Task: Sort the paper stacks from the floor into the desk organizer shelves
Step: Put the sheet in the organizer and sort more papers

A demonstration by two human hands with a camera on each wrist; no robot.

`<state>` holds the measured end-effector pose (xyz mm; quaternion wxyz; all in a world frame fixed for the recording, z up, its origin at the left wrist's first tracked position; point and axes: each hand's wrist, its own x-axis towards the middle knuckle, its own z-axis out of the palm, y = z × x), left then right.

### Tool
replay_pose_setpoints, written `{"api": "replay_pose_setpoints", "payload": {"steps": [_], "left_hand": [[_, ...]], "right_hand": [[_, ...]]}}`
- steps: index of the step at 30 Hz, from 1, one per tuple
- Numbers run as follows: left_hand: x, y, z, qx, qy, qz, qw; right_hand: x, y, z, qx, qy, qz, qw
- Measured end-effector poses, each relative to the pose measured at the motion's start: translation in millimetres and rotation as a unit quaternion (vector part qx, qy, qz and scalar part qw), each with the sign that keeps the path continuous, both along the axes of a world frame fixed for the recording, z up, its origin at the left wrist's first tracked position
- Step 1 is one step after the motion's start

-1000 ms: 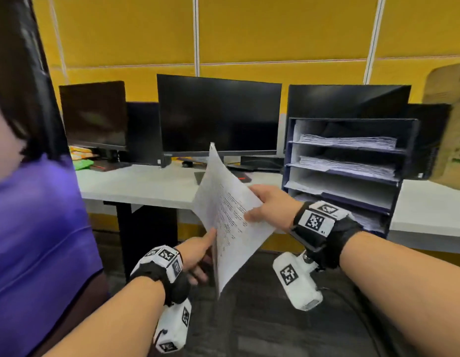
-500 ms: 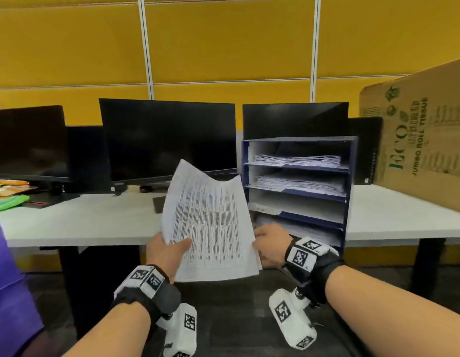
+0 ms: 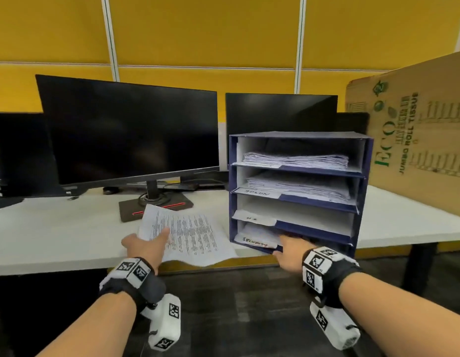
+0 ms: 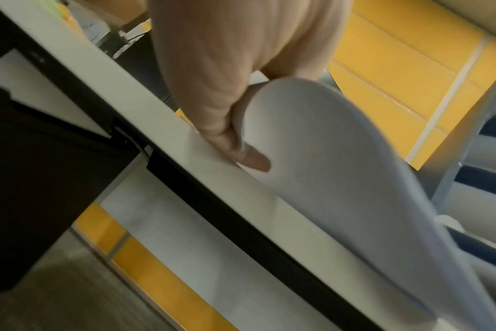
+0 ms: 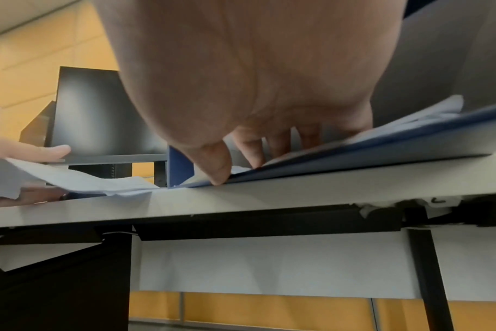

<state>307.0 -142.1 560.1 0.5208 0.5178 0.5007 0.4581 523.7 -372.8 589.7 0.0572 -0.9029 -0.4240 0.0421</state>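
Pinching a thin stack of printed white paper sheets point(image 3: 187, 235) at its near-left corner, thumb on top: left hand point(image 3: 146, 244), sheets sagging over the white worktop point(image 3: 56, 235) edge. Reaching into the bottom slot of the dark blue 4-shelf desk organizer point(image 3: 363, 176): right hand point(image 3: 290, 251), fingers straight on papers there, tips hidden inside. Handwritten shelf labels mostly blurred; 1 reads "ADMIN". Printed on the brown cardboard box point(image 3: 417, 137): "ECO", "JUMBO ROLL TISSUE".

Both forearms are bare. Each wrist wears a black fabric wrist strap point(image 3: 334, 276) with white square-code marker blocks point(image 3: 132, 267), and a white plastic camera housing point(image 3: 165, 322) hangs underneath.
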Motion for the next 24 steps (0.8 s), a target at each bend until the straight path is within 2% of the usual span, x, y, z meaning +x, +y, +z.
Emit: {"api": "replay_pose_setpoints", "payload": {"steps": [3, 5, 6, 7, 9, 10, 11, 12, 14, 17, 20, 24], "left_hand": [[1, 6, 14, 0.076, 0.073, -0.047, 0.993], [-1, 3, 26, 0.135, 0.198, -0.110, 0.965], [-2, 1, 30, 0.161, 0.285, -0.138, 0.935], [-4, -5, 35, 0.177, 0.383, -0.163, 0.892], [-3, -13, 44, 0.202, 0.548, -0.209, 0.784], [-3, -17, 47, 0.202, 0.591, -0.252, 0.739], [-2, -20, 48, 0.189, 0.605, -0.299, 0.713], [0, -19, 48, 0.162, 0.603, -0.337, 0.705], [4, -18, 45, 0.139, 0.589, -0.347, 0.716], [10, -15, 39, 0.172, 0.601, -0.302, 0.720], [26, -18, 33, 0.203, 0.595, -0.301, 0.717], [60, -46, 35, 0.273, 0.550, -0.270, 0.741]], "right_hand": [[8, 0, 3, -0.007, 0.020, 0.024, 0.999], [13, -2, 6, -0.004, 0.031, 0.029, 0.999], [15, -3, 6, -0.007, 0.032, 0.032, 0.999], [16, -5, 7, -0.007, 0.028, 0.036, 0.999], [18, -8, 5, 0.000, 0.019, 0.038, 0.999], [19, -8, 3, 0.001, 0.017, 0.032, 0.999], [20, -9, 2, -0.001, 0.016, 0.022, 1.000], [21, -9, 2, -0.007, 0.017, 0.007, 1.000], [24, -10, 3, -0.021, 0.030, -0.019, 0.999], [29, -14, 1, -0.033, 0.031, -0.036, 0.998], [37, -13, -2, -0.059, 0.035, -0.046, 0.997], [43, -4, -1, -0.093, 0.010, -0.039, 0.995]]}}
